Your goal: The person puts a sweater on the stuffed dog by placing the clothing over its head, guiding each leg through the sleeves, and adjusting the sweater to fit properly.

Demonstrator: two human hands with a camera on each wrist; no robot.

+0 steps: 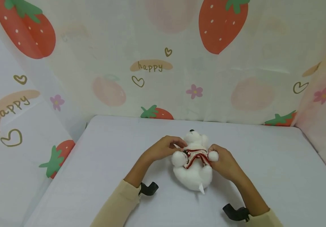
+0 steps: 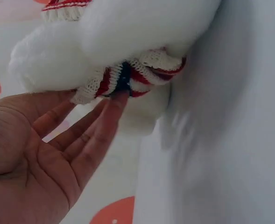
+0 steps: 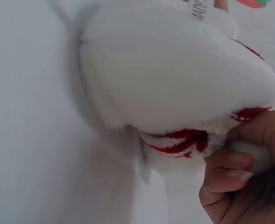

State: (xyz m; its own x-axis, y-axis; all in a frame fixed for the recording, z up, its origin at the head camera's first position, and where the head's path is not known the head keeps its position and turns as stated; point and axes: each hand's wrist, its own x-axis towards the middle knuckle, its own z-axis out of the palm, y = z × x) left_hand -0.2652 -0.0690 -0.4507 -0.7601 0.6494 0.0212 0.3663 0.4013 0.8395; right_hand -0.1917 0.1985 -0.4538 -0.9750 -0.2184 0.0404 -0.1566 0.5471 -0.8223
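Two forearms in tan sleeves [image 1: 123, 201] reach forward over a white counter [image 1: 265, 176]. Each wrist carries a small black camera mount [image 1: 149, 188].

Between the hands lies a white plush bear [image 1: 193, 176], on its back on the counter, head pointing away from the person. It wears a knitted sweater [image 1: 197, 156] striped in cream, red and dark blue. A small white tag [image 1: 201, 188] sticks out at the near end of the bear.

The left hand [image 1: 164, 148] is at the bear's left side, by its arm. In the left wrist view the palm is open and the fingers [image 2: 97, 135] are nearly straight, their tips touching the sweater hem under the bear's arm. In the head view the fingertips look bent at the sweater's edge, so how firmly they pinch it cannot be told.

The right hand [image 1: 223, 162] is at the bear's right side. In the right wrist view its fingers [image 3: 226, 175] are curled and its thumb presses against them, pinching the sweater edge beside the bear's right arm.

Beyond the bear the counter runs back to a fabric backdrop [image 1: 180, 56] that also encloses both sides. The backdrop is pale, printed with red strawberries, pink flowers, outlined hearts and the word "happy".
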